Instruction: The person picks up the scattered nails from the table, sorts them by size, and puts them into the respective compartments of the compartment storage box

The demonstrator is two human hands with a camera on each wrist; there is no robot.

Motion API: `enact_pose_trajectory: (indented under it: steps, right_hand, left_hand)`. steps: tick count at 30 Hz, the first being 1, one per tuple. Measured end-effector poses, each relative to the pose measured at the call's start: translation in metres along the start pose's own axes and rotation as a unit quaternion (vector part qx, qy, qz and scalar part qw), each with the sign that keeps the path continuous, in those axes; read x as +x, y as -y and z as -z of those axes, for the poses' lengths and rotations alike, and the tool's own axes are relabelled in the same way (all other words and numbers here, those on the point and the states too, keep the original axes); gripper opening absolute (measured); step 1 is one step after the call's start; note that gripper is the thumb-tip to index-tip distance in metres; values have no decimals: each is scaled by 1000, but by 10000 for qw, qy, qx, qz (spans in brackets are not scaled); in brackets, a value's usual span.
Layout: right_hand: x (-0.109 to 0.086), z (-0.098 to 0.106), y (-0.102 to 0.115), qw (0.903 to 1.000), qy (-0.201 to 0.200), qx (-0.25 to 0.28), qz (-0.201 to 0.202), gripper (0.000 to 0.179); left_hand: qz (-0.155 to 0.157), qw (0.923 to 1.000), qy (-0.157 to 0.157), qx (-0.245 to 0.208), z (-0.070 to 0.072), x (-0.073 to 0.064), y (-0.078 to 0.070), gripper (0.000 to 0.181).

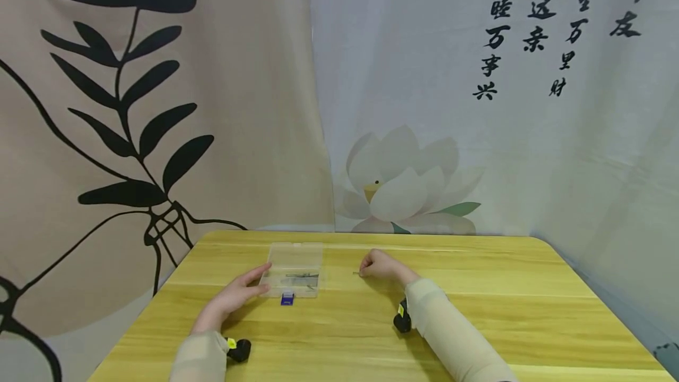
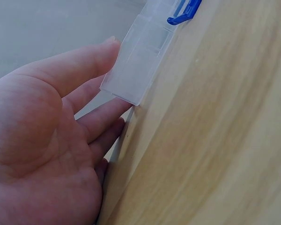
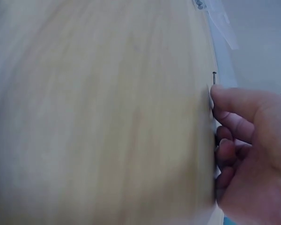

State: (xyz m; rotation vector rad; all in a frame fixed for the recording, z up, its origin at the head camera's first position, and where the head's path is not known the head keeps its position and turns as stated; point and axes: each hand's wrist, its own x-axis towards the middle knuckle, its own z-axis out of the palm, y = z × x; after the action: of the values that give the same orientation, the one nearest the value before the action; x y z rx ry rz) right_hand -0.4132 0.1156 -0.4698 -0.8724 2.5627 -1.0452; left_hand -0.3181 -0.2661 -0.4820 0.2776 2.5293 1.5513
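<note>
An open clear plastic box with a blue latch stands on the table. Inside lie several thin dark metal pieces, too small to make out well. My left hand touches the box's left side, thumb and fingers spread and mostly straight; in the left wrist view the thumb tip meets the edge of the box. To the right of the box, low over the table, my right hand pinches a small nail between thumb and forefinger. Its head sticks out past the fingertips; the rest is hidden.
The wooden table has rounded back corners. Behind it hang a cloth with a black plant print and one with a lotus and writing. A black wrist camera sits at the left sleeve, another camera at the right.
</note>
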Motion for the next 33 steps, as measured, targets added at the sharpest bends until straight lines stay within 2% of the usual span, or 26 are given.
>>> enact_pose_trajectory:
  steps: [5,15,33]
  right_hand:
    - [-2,1,-2,9998,103,40,182,15]
    - [-4,2,-4,9986,281,388,213,19]
    - [-6,2,-8,9981,50,617,-10,19]
  left_hand:
    - [1,10000,11,27,0,-1,0,64]
    - [-27,10000,44,-7,-1,-2,0,63]
    - [30,10000,40,87,-1,-3,-6,63]
